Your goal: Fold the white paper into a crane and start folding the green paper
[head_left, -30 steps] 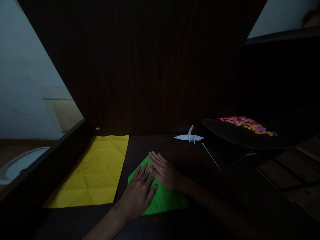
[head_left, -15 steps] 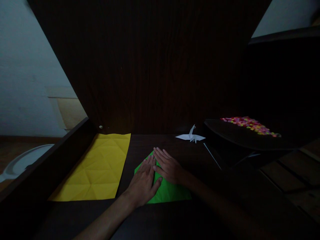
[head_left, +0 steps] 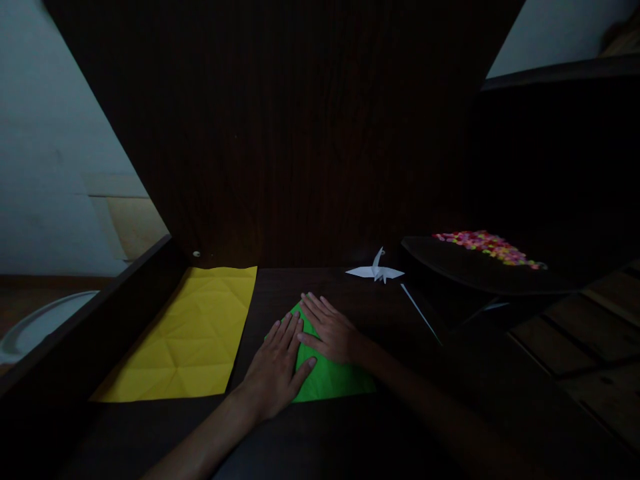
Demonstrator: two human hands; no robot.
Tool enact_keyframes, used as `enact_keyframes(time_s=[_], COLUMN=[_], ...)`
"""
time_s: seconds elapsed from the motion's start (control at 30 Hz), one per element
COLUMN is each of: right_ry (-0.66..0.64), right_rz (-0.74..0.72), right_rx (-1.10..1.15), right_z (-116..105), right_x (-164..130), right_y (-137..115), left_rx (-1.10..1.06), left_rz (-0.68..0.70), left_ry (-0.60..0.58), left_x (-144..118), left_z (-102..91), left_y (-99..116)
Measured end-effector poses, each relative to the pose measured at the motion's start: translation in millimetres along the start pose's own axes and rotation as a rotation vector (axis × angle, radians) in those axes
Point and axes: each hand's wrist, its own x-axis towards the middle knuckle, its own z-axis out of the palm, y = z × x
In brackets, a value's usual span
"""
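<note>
Two hands of yours lie flat, fingers spread, on the green paper (head_left: 333, 380), which rests on the dark surface (head_left: 320, 440) near its front edge: left hand (head_left: 277, 370) covering the sheet's left part, right hand (head_left: 330, 330) on its far corner, neither grip pinching anything. Just left of it you have one creased yellow sheet (head_left: 193, 337) lying flat; farther back right, one white paper crane (head_left: 376, 270) and a thin white stick (head_left: 420, 313), well apart from the green paper, beside a dark tray (head_left: 450, 263) bearing many small coloured pieces (head_left: 487, 245).
</note>
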Motion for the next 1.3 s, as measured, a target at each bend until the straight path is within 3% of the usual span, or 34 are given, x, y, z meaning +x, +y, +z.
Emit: enact_keyframes(time_s=[0.43, 0.57, 0.77, 0.87, 0.97, 1.17, 1.3], right_ry=[-0.024, -0.030, -0.050, -0.073, -0.110, -0.107, -0.102], right_rz=[0.002, 0.020, 0.011, -0.002, -0.010, 0.006, 0.006], right_rx=[-0.004, 0.002, 0.002, -0.007, -0.011, -0.005, -0.002], right_z=[-1, 0, 2, 1, -1, -2, 0], right_x=[0, -1, 0, -1, -1, -1, -1], right_y=[1, 0, 2, 3, 3, 0, 2], left_rx=[0.027, 0.059, -0.047, -0.094, -0.092, -0.145, -0.139], left_rz=[0.026, 0.027, -0.020, -0.083, -0.127, -0.191, -0.156], left_ry=[0.007, -0.051, -0.204, -0.060, 0.047, -0.055, -0.029], left_x=[-31, -40, -19, 0, 18, 41, 37], left_z=[-12.0, -25.1, -69.2, -77.8, -63.1, -9.4, 7.0], left_y=[4, 5, 17, 23, 22, 10, 4])
